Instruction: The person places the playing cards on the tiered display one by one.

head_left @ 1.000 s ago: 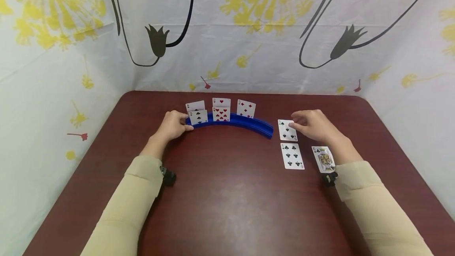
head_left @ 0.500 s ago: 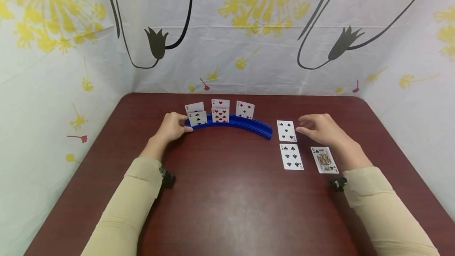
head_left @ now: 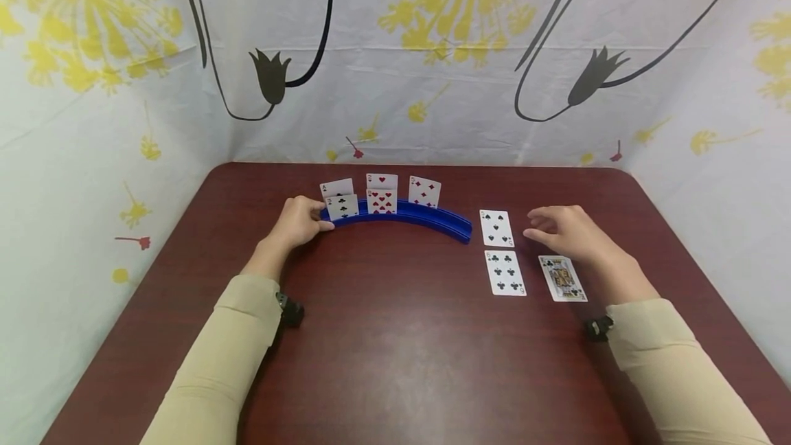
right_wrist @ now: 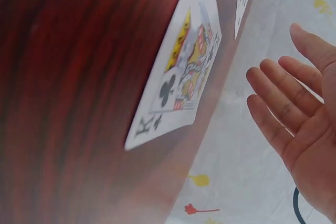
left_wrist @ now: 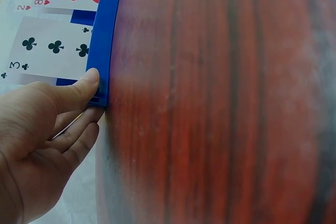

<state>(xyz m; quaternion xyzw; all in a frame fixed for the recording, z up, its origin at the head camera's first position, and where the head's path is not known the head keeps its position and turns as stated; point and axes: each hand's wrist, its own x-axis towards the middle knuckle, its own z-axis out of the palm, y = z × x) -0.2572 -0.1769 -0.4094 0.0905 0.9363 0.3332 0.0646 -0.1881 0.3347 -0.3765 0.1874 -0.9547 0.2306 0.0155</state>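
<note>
My left hand (head_left: 298,220) pinches the left end of a blue curved card holder (head_left: 432,216), thumb (left_wrist: 90,77) on its front edge. Standing in the holder are a black ace (head_left: 334,187) behind a three of clubs (head_left: 342,207), a two of hearts (head_left: 382,180) behind an eight of hearts (head_left: 382,202), and a five of diamonds (head_left: 424,191). Nothing is in my right hand (head_left: 571,231); its fingers are loosely extended above the table, right of a five of spades (head_left: 496,228). Below that card lies a six of clubs (head_left: 505,272), and a king of clubs (head_left: 562,279) is near my right wrist.
The dark red-brown tabletop (head_left: 383,356) reaches back to a white patterned cloth (head_left: 364,88), which also hangs at both sides. A small black device (head_left: 290,309) sits at the left wrist, another black device (head_left: 599,327) at the right.
My right hand has drawn back rightward and nearer to me, off the five of spades, uncovering it and the king of clubs. The left hand still holds the card holder's end.
</note>
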